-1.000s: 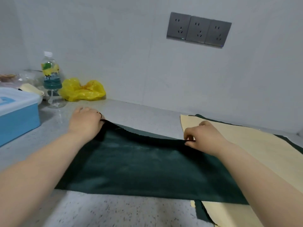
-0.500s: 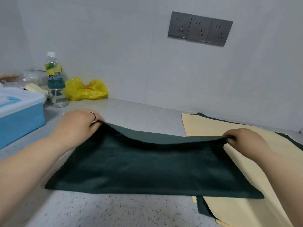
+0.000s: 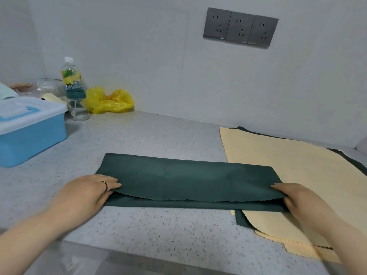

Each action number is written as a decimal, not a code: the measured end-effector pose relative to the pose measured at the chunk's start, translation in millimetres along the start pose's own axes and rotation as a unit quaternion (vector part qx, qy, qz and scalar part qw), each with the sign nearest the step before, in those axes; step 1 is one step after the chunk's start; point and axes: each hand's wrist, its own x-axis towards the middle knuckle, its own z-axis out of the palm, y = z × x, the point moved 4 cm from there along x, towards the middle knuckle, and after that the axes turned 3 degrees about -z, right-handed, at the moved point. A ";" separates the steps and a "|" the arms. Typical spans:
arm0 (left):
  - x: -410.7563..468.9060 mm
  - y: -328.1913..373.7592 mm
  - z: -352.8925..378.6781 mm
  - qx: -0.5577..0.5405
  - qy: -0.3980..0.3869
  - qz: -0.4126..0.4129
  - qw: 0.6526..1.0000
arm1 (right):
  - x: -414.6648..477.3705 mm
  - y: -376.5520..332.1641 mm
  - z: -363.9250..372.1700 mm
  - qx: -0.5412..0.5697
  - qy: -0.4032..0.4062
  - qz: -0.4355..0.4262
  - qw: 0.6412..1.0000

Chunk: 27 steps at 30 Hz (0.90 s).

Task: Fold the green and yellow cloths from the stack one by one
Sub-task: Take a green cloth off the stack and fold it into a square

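Note:
A dark green cloth [image 3: 186, 177] lies folded in half on the speckled counter, its upper layer's scalloped edge near me just short of the lower layer's edge. My left hand [image 3: 87, 192] pinches the upper layer's near-left corner, thumb underneath. My right hand [image 3: 297, 201] pinches the near-right corner the same way. To the right lies the stack [image 3: 288, 171], a pale yellow cloth on top with green cloth edges peeking out beneath; the folded cloth's right end overlaps it.
A blue lidded plastic box [image 3: 29, 128] sits at the left. Behind it stand a drink bottle [image 3: 72, 84] and a crumpled yellow plastic bag [image 3: 108, 101] against the wall. The counter's front edge [image 3: 158, 255] runs just below my forearms. Wall sockets [image 3: 240, 27] are above.
Both hands pulled the cloth's far edge toward me and laid it over the near half. The cloth went from raised and open to folded flat.

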 end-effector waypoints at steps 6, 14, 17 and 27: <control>-10.8 -6.8 0.0 -0.016 -0.016 0.011 1.000 | -11.1 -1.4 11.6 0.013 -0.033 -0.009 0.999; -18.3 -9.0 -2.0 -0.029 0.011 0.022 0.999 | -17.9 2.1 14.3 0.098 -0.036 0.003 0.995; -15.2 -8.2 -9.6 -0.096 0.014 -0.010 0.995 | -19.0 2.3 9.5 0.129 -0.020 0.010 0.991; 110.3 53.5 56.7 -0.076 -0.256 -0.108 0.958 | 48.5 -65.0 -28.7 0.170 0.070 0.005 0.983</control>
